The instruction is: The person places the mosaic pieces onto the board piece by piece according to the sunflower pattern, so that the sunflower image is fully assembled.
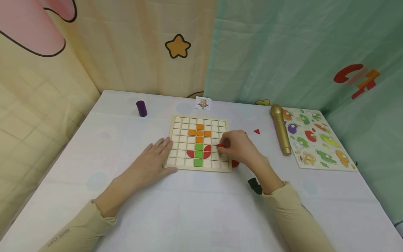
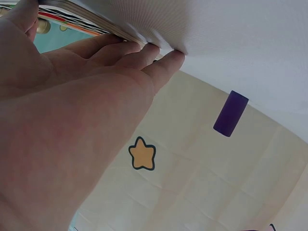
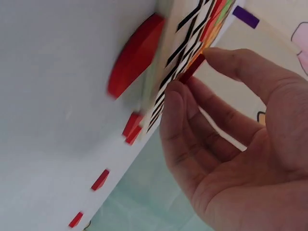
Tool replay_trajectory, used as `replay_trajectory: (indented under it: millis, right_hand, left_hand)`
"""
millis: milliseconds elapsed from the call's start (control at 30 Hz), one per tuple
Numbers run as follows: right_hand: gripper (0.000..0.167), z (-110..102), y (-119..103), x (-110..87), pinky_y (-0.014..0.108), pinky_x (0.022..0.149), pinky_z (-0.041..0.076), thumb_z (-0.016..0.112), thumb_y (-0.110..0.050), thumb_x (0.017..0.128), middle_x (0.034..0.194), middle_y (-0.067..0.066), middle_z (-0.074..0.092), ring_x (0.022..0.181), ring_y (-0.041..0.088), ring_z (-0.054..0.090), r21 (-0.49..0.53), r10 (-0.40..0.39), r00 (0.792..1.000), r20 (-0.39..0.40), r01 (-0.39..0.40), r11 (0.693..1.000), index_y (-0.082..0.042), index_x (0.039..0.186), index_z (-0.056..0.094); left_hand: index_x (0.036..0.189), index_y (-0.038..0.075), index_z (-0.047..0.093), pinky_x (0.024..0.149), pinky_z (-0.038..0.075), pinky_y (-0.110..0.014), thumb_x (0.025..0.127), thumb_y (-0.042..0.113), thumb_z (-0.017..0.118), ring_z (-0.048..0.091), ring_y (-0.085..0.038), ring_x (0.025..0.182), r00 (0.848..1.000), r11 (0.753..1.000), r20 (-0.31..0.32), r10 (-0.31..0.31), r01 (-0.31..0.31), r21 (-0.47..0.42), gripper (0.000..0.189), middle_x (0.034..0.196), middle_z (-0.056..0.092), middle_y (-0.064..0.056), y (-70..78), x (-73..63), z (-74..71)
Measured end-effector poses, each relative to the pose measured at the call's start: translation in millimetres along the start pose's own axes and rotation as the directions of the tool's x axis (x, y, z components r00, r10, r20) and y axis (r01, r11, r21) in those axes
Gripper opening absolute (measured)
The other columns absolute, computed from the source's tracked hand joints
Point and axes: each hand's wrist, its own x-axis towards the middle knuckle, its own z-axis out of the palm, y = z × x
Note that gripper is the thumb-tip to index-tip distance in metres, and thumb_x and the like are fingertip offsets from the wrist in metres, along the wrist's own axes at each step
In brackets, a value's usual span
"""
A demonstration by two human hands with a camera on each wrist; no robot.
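Note:
A wooden grid board (image 1: pixel 201 170) lies on the table. In its cells are orange squares (image 1: pixel 200 127) around an orange disc (image 1: pixel 199 133), a column of green squares (image 1: pixel 198 154) below, and curved red pieces (image 1: pixel 190 154) on either side. My left hand (image 1: pixel 146 166) lies flat with straight fingers at the board's left edge, thumb by the near corner. Over the board's right part, my right hand (image 1: pixel 239 147) pinches a small red piece (image 3: pixel 193 68) between thumb and fingertips; its full outline is hidden. A rounded red piece (image 3: pixel 137 55) lies just outside the board's right edge.
Several small red pieces (image 3: pixel 100 179) lie right of the board, among them a red triangle (image 1: pixel 257 131). Behind the board are a pattern card (image 1: pixel 203 103) and a purple cylinder (image 1: pixel 142 108). A gold microphone (image 1: pixel 281 129) lies beside a vegetable picture board (image 1: pixel 318 143) at right.

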Motion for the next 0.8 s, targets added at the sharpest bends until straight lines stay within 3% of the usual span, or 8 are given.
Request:
replay_trajectory:
  millis: [200, 533, 800]
  right_hand:
    - [0.02, 6, -10, -1.8, 0.032, 0.075, 0.057, 0.083, -0.028, 0.093, 0.087, 0.002, 0.071, 0.085, 0.021, 0.062, 0.024, 0.081, 0.997, 0.002, -0.081, 0.996, -0.01, 0.095, 0.074]
    - [0.012, 15, -10, -6.0, 0.03, 0.071, 0.057, 0.083, -0.017, 0.092, 0.082, 0.001, 0.07, 0.079, 0.019, 0.063, 0.084, 0.038, 0.997, -0.063, -0.032, 0.996, -0.01, 0.094, 0.073]
    - [0.012, 15, -8, -3.1, 0.03, 0.07, 0.055, 0.082, -0.019, 0.094, 0.081, 0.0, 0.07, 0.077, 0.018, 0.063, 0.071, 0.018, 0.998, -0.053, -0.014, 0.997, -0.01, 0.093, 0.074]
  left_hand:
    - [0.166, -0.002, 0.022, 0.129, 0.02, -0.062, 0.101, 0.055, 0.065, 0.018, -0.041, 0.162, 1.0, 1.0, 0.012, 0.006, -0.005, -0.007, 0.096, 0.175, 0.019, -0.018, 1.2, 2.5, 0.3]
    - [0.165, -0.002, 0.024, 0.129, 0.021, -0.062, 0.1, 0.055, 0.066, 0.02, -0.041, 0.162, 1.0, 1.0, 0.005, 0.001, -0.001, -0.001, 0.096, 0.174, 0.021, -0.019, 2.7, 1.1, -0.8]
    - [0.165, -0.002, 0.024, 0.129, 0.021, -0.062, 0.1, 0.055, 0.066, 0.019, -0.041, 0.162, 1.0, 1.0, -0.006, 0.003, -0.003, 0.007, 0.096, 0.175, 0.02, -0.019, 1.2, 0.1, 0.8]
